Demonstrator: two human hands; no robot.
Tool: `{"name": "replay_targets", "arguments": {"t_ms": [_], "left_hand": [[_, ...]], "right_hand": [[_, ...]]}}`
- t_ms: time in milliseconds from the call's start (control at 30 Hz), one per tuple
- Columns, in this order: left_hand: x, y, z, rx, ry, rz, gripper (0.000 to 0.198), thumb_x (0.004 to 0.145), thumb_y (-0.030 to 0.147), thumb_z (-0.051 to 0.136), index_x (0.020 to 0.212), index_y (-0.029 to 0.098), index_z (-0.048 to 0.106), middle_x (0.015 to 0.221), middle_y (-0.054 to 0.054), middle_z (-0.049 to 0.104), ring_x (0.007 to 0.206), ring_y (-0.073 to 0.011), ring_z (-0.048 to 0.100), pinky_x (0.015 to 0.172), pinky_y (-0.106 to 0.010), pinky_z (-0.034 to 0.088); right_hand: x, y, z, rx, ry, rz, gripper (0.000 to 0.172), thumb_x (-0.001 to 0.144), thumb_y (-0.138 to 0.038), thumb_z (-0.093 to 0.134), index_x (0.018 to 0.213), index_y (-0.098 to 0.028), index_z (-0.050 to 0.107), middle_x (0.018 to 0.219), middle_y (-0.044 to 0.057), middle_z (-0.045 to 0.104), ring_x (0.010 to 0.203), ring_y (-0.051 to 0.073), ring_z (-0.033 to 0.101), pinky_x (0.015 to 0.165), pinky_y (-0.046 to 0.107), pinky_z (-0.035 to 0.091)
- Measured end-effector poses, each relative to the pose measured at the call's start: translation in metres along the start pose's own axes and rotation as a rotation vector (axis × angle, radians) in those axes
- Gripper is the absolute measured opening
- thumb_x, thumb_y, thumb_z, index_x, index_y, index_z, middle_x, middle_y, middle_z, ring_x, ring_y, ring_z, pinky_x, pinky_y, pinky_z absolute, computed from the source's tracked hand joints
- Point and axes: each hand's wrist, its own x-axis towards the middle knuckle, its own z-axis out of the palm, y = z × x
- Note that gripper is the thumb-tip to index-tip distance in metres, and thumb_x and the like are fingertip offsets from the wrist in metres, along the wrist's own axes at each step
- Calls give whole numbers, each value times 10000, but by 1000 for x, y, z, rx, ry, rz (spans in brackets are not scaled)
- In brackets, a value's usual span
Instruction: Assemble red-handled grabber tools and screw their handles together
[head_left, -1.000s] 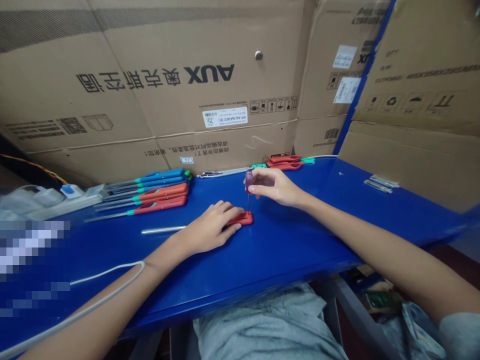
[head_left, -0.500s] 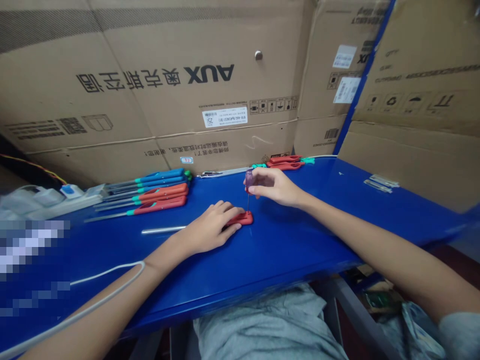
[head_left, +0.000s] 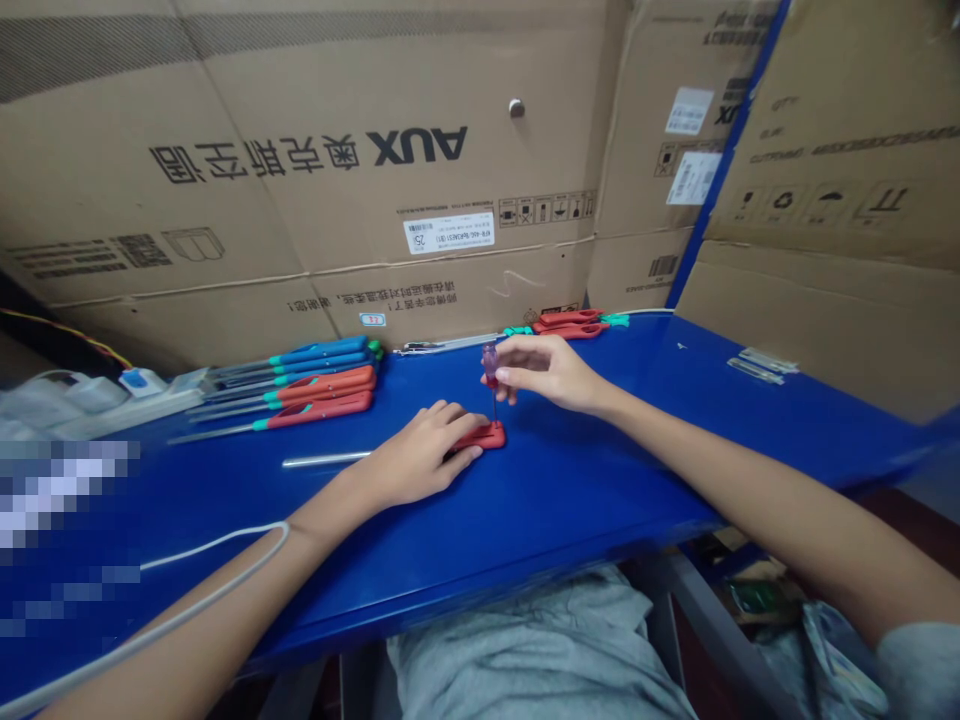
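My left hand (head_left: 429, 452) lies over the red handle of a long-necked lighter (head_left: 491, 436), pressing it flat against the blue table. Its silvery tube (head_left: 322, 460) sticks out to the left beneath my wrist, and the palm hides the handle's middle. Between the thumb and fingers of my right hand (head_left: 544, 372) is a small screwdriver (head_left: 490, 362) with a clear purple-red grip. It stands nearly upright, its thin shaft reaching down to the right end of the red handle. Whether the tip sits in a screw is too small to tell.
Blue- and red-handled lighters (head_left: 322, 382) lie stacked at the left, beside a white power strip (head_left: 127, 405). More red lighters (head_left: 570, 325) rest at the back. Cardboard (head_left: 360, 230) walls the table (head_left: 600, 480). A white cable (head_left: 225, 545) crosses my left forearm.
The screwdriver's grip has tipped slightly left, and my right fingers have shifted around it. My left hand and the lighter stay in place.
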Motion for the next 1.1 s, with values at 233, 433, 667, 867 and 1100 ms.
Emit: {"name": "replay_targets", "arguments": {"t_ms": [233, 433, 667, 867, 1100], "left_hand": [[-1, 0, 1, 8, 12, 11, 336, 998, 350, 400, 1275, 209, 530, 1133, -91, 596, 1030, -248, 514, 920, -405, 428], [1, -1, 2, 13, 13, 12, 336, 1001, 351, 395, 1276, 209, 525, 1122, -88, 595, 1025, -244, 516, 917, -398, 426], [0, -1, 1, 15, 11, 16, 338, 1002, 359, 392, 1274, 210, 525, 1121, -87, 595, 1022, -243, 516, 914, -403, 429], [0, -2, 2, 23, 18, 19, 339, 1004, 360, 388, 1275, 212, 527, 1112, -88, 593, 1023, -241, 520, 909, -400, 435], [0, -1, 2, 11, 13, 13, 336, 1000, 356, 396, 1273, 215, 533, 1126, -88, 595, 1028, -243, 518, 913, -406, 435]], "right_hand": [[2, -1, 0, -39, 24, -18, 182, 796, -293, 683, 908, -157, 637, 819, 38, 685, 638, 116, 613, 577, 256, 507], [2, -3, -1, -107, 39, -26, 121, 799, -256, 635, 857, -149, 632, 827, 51, 688, 700, 136, 628, 582, 254, 508], [2, -6, 1, -160, 55, -33, 69, 776, -201, 603, 821, -154, 625, 816, 51, 689, 722, 143, 627, 571, 248, 514], [1, -6, 2, -149, 49, -28, 57, 763, -196, 619, 802, -156, 605, 834, 56, 687, 757, 151, 634, 583, 249, 513], [1, -5, 2, -137, 50, -23, 89, 771, -210, 646, 823, -156, 600, 800, 43, 689, 690, 129, 623, 599, 255, 509]]}}
